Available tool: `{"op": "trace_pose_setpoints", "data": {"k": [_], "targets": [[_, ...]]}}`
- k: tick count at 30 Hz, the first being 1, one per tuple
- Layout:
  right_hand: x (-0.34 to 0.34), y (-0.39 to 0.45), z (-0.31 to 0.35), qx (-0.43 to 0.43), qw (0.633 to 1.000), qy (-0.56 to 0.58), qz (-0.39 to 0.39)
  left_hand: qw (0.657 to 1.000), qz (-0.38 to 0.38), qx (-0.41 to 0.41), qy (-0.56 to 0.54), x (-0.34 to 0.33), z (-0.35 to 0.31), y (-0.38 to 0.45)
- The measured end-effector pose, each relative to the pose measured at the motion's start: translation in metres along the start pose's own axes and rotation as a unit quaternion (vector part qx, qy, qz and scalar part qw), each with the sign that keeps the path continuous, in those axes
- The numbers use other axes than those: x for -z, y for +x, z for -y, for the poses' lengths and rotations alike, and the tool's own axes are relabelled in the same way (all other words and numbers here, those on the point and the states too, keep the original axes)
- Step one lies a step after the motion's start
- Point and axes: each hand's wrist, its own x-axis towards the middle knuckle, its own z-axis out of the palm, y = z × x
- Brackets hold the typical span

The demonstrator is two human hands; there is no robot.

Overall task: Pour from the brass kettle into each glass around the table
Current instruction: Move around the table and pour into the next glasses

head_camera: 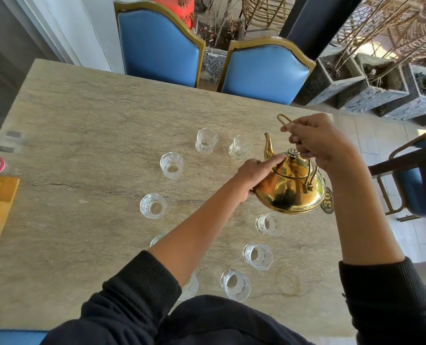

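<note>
The right hand [323, 143] grips the wire handle [285, 120] of the brass kettle [290, 189], holding it above the tabletop [87, 120] near its right edge, while the left hand [255, 175] lies with straight fingers pressed on the lid [292, 168]. The spout [268, 145] points toward the far right glass [240, 146] in the ring of glasses. To pour well, bring the spout over that rim, keep the lid pinned, and tip slowly from the handle. Whether any glass holds liquid is hard to tell; they look empty.
</note>
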Motion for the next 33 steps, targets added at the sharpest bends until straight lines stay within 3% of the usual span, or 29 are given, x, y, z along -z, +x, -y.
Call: {"op": "trace_pose_setpoints", "data": {"k": [33], "targets": [[0.0033, 0.004, -0.0057, 0.006, 1.0, -0.001, 0.008, 1.0, 0.008, 0.007, 0.002, -0.0058, 0.006, 0.01]]}}
